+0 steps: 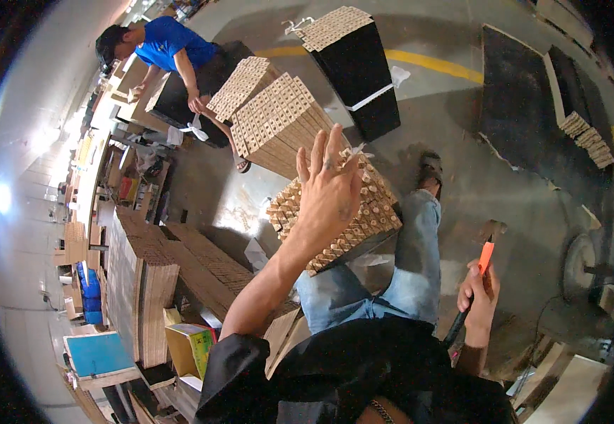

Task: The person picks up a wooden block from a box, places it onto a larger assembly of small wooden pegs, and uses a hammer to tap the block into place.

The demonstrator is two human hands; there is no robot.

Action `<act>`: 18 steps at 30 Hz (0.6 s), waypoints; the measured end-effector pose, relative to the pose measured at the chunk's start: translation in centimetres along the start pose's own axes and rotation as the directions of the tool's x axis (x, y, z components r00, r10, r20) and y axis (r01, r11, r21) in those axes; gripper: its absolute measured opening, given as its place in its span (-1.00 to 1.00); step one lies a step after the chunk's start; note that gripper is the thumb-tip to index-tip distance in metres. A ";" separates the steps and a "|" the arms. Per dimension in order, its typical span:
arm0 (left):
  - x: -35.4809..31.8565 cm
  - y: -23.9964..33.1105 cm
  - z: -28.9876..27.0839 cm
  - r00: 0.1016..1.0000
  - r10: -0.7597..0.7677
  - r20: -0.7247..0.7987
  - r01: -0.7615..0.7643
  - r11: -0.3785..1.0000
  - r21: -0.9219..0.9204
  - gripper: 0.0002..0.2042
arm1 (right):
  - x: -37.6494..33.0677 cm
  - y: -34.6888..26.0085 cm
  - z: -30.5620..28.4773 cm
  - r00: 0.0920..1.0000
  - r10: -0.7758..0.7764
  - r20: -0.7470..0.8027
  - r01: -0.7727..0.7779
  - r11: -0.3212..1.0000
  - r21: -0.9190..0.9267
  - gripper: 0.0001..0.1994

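Note:
My left hand (329,185) is stretched out over a bundle of strips with knobbly wooden ends (374,201) in front of my knees. Its fingers are spread and hold nothing; whether the palm touches the wood I cannot tell. A white tie shows by the fingertips at the bundle's far edge. Out to the right, away from the bundle, my right hand (478,300) grips a hammer (487,256) with an orange and black handle, its head pointing up and away from me.
Beyond stand stacked strips with holed ends (286,120) and a black tied bundle (360,74). A co-worker in a blue shirt (176,46) handles another bundle at far left. Boards (141,283) and an open yellow-green box (192,350) are at left; a dark sheet (515,99) lies right.

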State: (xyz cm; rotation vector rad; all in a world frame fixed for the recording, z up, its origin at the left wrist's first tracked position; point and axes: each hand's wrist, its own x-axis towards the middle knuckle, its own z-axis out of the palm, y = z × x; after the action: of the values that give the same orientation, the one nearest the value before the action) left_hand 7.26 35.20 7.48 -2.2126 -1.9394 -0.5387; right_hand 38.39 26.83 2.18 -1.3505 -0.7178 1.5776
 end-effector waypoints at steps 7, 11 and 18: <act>-0.2 0.8 -1.0 0.983 0.091 0.158 -0.093 0.996 0.001 -0.64 | 0.3 -0.2 -0.5 0.999 -0.046 0.015 0.046 0.999 -0.006 -0.82; -0.7 1.6 -0.7 0.979 0.065 0.191 -0.050 0.995 -0.085 -0.52 | 0.4 0.1 -1.0 0.998 -0.055 0.019 0.055 0.998 -0.013 -0.83; -1.8 2.1 1.4 0.991 -0.009 0.133 0.027 0.990 -0.137 -0.43 | 0.6 0.4 -1.1 0.998 -0.056 0.004 0.056 0.998 0.017 -0.88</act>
State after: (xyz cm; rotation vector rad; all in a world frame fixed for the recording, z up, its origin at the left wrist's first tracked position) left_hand 9.41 33.69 5.83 -2.3732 -2.0458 -0.5584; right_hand 39.35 27.06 1.37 -1.3042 -0.7376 1.5395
